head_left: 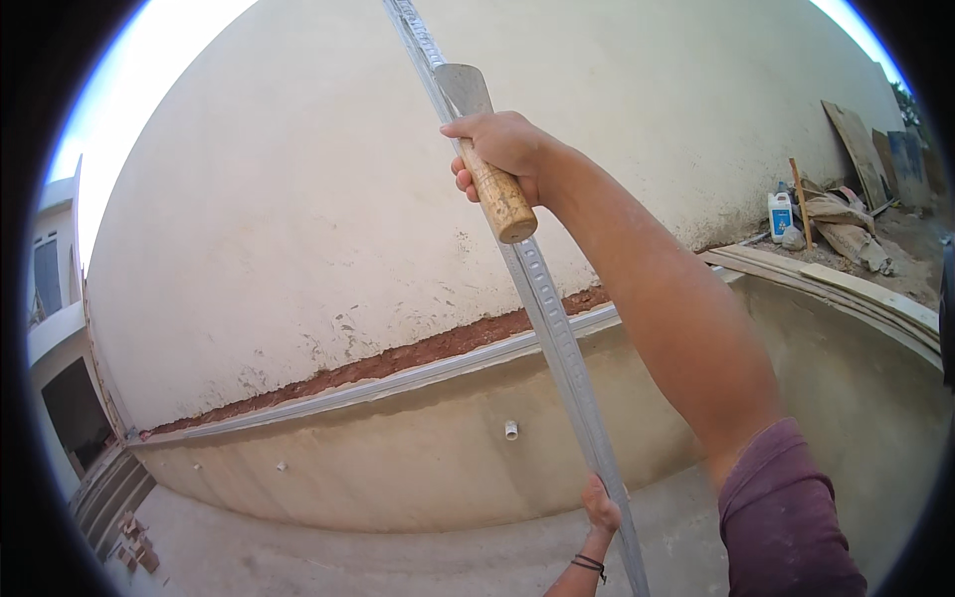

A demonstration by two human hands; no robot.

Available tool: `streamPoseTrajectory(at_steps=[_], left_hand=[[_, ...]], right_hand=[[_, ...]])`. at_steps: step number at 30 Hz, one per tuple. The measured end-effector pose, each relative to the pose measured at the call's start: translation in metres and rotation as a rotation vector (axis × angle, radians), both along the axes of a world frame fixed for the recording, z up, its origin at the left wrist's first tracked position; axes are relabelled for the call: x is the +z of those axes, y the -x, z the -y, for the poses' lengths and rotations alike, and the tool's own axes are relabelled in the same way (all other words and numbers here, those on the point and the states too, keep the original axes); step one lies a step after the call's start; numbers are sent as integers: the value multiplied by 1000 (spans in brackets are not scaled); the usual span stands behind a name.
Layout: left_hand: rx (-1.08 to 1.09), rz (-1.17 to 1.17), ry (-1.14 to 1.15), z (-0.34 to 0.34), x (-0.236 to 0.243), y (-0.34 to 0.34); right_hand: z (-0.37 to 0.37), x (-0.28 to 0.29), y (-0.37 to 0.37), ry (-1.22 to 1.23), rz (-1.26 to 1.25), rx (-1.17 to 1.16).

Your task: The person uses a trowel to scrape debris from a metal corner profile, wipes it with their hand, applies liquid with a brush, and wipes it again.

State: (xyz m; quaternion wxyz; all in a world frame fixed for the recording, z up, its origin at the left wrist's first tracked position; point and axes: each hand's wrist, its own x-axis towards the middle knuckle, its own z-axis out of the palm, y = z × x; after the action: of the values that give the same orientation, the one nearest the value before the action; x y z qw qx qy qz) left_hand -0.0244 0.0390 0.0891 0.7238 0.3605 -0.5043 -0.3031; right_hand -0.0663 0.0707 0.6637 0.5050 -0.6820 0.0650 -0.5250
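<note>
A long grey metal profile (567, 363) with a row of punched slots runs steeply through the middle of the view, from the top edge to the bottom edge. My right hand (507, 149) reaches far forward and is closed round the profile and a scraper together. The scraper's wooden handle (502, 207) points back towards me, and its flared metal blade (466, 90) lies along the profile. Lower down, my left hand (601, 507), with a dark band at the wrist, grips the same profile; its fingers are mostly hidden behind it.
Ahead rises a tall cream wall (298, 199), with a reddish strip at its foot. Below, a straight metal strip (398, 383) edges a plastered low wall (398, 468) with short pipe stubs (511, 430). Boards (836, 284), a white jug (780, 216) and sacks (846, 234) lie right.
</note>
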Motion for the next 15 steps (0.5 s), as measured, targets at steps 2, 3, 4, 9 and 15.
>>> streamPoseTrajectory(at_steps=[2,3,4,9,15], left_hand=[[-6,-2,-32,1,-15,-8],[-16,-39,-72,-4,-20,-15],[-27,-77,-111,-8,-24,-22],[-200,-30,5,-51,36,-80],[-222,-88,283,-77,260,-136]], right_hand=[[-4,-12,26,80,34,-95],[3,-33,39,81,53,-81],[4,-62,54,97,27,-178],[17,-296,102,-114,-120,-301],[-56,-495,64,-388,-213,-286]])
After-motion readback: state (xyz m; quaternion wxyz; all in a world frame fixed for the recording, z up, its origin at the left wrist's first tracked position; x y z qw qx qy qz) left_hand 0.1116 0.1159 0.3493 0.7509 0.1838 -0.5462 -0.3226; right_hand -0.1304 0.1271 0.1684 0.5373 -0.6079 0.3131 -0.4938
